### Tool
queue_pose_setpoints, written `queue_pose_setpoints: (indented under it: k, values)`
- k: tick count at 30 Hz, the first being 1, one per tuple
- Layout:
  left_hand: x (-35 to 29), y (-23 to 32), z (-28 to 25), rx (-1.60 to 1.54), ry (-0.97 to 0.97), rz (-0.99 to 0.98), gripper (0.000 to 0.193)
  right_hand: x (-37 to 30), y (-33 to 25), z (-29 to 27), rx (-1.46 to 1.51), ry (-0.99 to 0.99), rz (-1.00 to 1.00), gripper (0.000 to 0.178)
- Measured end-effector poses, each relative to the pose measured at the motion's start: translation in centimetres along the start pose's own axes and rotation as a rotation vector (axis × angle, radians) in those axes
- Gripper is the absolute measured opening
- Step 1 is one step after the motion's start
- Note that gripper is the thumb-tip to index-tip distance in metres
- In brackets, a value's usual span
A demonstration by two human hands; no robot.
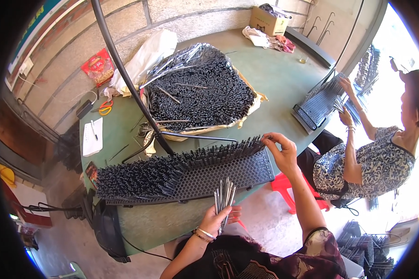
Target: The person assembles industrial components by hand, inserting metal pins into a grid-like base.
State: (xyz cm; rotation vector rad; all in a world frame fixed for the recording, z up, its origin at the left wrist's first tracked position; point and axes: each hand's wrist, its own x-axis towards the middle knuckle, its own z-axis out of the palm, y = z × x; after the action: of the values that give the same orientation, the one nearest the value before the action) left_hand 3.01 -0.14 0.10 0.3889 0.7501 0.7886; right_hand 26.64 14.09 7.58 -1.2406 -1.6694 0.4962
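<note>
My left hand (214, 220) is closed around a bundle of thin silvery metal rods (225, 195), their ends sticking up in front of the rack. A long black rack (223, 176) with a perforated top lies along the near edge of the table. Dark rods (135, 179) stand upright in its holes, packed densely on the left and in a band along the far side; the near right holes are bare. At the rack's far right corner, my right hand (284, 151) pinches the top of a thin rod, mostly hidden by the fingers.
Behind the rack, a big pile of dark rods (200, 93) lies in torn wrapping on the green table (274, 69). A black curved pole (125, 69) rises before it. Orange scissors (105, 108) and paper (93, 137) lie left. At right, a co-worker (368, 158) handles another rack (319, 104).
</note>
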Motion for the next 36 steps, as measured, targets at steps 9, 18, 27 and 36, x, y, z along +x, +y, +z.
queue_pose_setpoints:
  k: [9, 18, 27, 36]
  values:
    - [-0.2, 0.7, 0.2, 0.004, -0.004, 0.013, 0.027, 0.4, 0.5, -0.1, -0.038, 0.002, -0.079, 0.012]
    - [-0.1, 0.7, 0.1, 0.014, 0.002, 0.003, 0.029, -0.3, -0.6, 1.0, -0.218, -0.028, -0.276, 0.026]
    - [-0.1, 0.4, 0.4, 0.053, 0.023, 0.040, 0.024, -1.9, -2.3, 1.3, -0.293, 0.014, -0.368, 0.020]
    - [-0.1, 0.7, 0.7, 0.009, 0.010, 0.071, 0.027, -3.5, -2.6, 1.7, -0.153, 0.043, -0.144, 0.018]
